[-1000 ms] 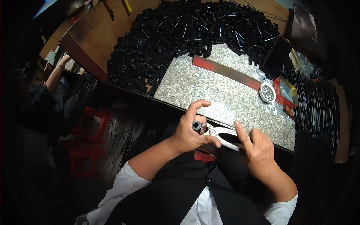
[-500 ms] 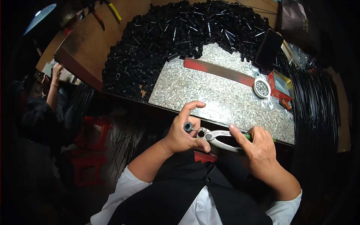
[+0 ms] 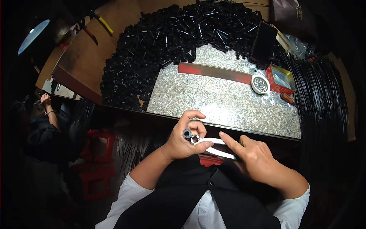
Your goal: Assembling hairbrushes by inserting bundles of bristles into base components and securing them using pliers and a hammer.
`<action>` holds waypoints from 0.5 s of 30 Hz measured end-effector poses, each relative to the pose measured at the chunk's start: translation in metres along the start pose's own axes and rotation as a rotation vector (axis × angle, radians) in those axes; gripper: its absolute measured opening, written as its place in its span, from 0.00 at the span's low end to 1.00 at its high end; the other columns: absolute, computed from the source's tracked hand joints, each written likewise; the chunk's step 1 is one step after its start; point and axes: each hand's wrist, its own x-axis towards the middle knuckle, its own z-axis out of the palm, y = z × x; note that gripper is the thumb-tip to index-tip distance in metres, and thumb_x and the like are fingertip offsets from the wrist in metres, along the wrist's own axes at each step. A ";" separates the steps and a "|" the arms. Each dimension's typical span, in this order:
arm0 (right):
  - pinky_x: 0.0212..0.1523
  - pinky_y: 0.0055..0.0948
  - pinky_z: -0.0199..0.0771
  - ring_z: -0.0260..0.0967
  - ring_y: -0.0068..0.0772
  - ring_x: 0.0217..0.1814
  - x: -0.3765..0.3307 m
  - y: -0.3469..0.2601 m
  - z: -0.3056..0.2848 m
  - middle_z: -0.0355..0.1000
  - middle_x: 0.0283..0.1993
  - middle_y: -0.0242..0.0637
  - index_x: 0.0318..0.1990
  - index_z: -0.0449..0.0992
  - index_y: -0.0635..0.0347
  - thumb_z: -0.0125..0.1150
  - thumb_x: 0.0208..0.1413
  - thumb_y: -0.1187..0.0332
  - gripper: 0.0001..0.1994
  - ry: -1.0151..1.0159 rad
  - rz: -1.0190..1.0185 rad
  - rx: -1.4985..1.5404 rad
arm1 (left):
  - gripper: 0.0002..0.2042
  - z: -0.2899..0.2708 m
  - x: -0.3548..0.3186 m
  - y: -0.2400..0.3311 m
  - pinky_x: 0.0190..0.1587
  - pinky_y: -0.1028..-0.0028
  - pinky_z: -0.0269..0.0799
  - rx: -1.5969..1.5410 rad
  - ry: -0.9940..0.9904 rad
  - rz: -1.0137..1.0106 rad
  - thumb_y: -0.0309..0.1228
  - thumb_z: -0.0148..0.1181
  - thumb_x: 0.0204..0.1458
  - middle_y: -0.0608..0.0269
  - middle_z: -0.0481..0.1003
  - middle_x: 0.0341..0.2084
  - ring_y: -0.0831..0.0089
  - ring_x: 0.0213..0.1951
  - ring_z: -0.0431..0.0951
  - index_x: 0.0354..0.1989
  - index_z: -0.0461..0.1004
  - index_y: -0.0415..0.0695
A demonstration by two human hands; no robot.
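Just in front of the bench edge, my left hand [image 3: 178, 139] is closed round a small black tube-shaped part [image 3: 187, 134], its round open end showing beside the curled fingers. My right hand [image 3: 256, 153] grips pliers [image 3: 220, 153] with silvery arms; the index finger points along them and the palm hides the grips. The plier jaws lie right beside the tube part, partly behind my left thumb, so whether they bite on it is hidden. Beyond both hands lies a speckled stone slab [image 3: 171, 91].
A heap of black tube parts [image 3: 129, 72] rings the slab's far and left sides. On it lie a red-brown strip [image 3: 217, 73], a white cup [image 3: 253, 87] of small metal pieces and a red box [image 3: 278, 86]. Black rods [image 3: 320, 95] hang at right. A co-worker's hand [image 3: 46, 100] is far left.
The pliers and my right hand have shifted left and slightly down, bringing the jaws deeper behind my left thumb. My left hand moved slightly left. The co-worker's hand has lowered.
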 end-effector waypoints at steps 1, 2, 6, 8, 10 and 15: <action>0.22 0.35 0.65 0.63 0.37 0.21 0.002 0.002 0.000 0.60 0.23 0.40 0.62 0.62 0.52 0.64 0.42 0.72 0.34 -0.051 -0.003 0.163 | 0.32 -0.001 -0.001 0.000 0.27 0.86 0.62 -0.081 -0.004 -0.024 0.23 0.69 0.39 0.64 0.69 0.24 0.87 0.23 0.66 0.51 0.55 0.42; 0.29 0.35 0.69 0.69 0.41 0.27 0.007 0.001 -0.007 0.67 0.27 0.43 0.62 0.61 0.55 0.67 0.43 0.70 0.34 -0.181 0.057 0.214 | 0.32 -0.002 -0.002 0.003 0.29 0.85 0.65 -0.077 -0.009 -0.036 0.22 0.70 0.39 0.59 0.69 0.28 0.85 0.26 0.67 0.49 0.55 0.43; 0.44 0.35 0.71 0.72 0.49 0.43 0.016 0.016 0.001 0.72 0.46 0.52 0.60 0.62 0.58 0.68 0.44 0.69 0.33 -0.194 0.106 0.482 | 0.26 -0.020 0.005 0.006 0.29 0.84 0.66 -0.015 0.189 0.249 0.29 0.70 0.43 0.57 0.68 0.28 0.83 0.24 0.67 0.44 0.56 0.41; 0.44 0.34 0.70 0.72 0.50 0.43 0.014 0.027 0.008 0.71 0.47 0.54 0.60 0.63 0.59 0.70 0.42 0.69 0.35 -0.053 0.127 0.341 | 0.27 -0.052 0.002 0.035 0.22 0.86 0.63 -0.107 0.346 0.356 0.43 0.65 0.47 0.53 0.67 0.29 0.84 0.17 0.64 0.43 0.57 0.38; 0.42 0.35 0.70 0.72 0.50 0.42 0.015 0.040 0.012 0.71 0.45 0.54 0.60 0.63 0.60 0.71 0.41 0.67 0.36 0.027 0.191 0.200 | 0.36 -0.095 -0.007 0.083 0.18 0.84 0.62 -0.190 0.286 0.429 0.61 0.48 0.50 0.51 0.67 0.32 0.85 0.15 0.62 0.50 0.55 0.36; 0.38 0.40 0.69 0.69 0.54 0.38 0.030 0.059 0.035 0.70 0.42 0.55 0.64 0.55 0.59 0.68 0.44 0.64 0.39 0.131 0.197 -0.002 | 0.24 -0.142 -0.062 0.193 0.26 0.80 0.57 -0.116 0.197 0.814 0.46 0.38 0.61 0.56 0.62 0.36 0.79 0.18 0.56 0.47 0.59 0.31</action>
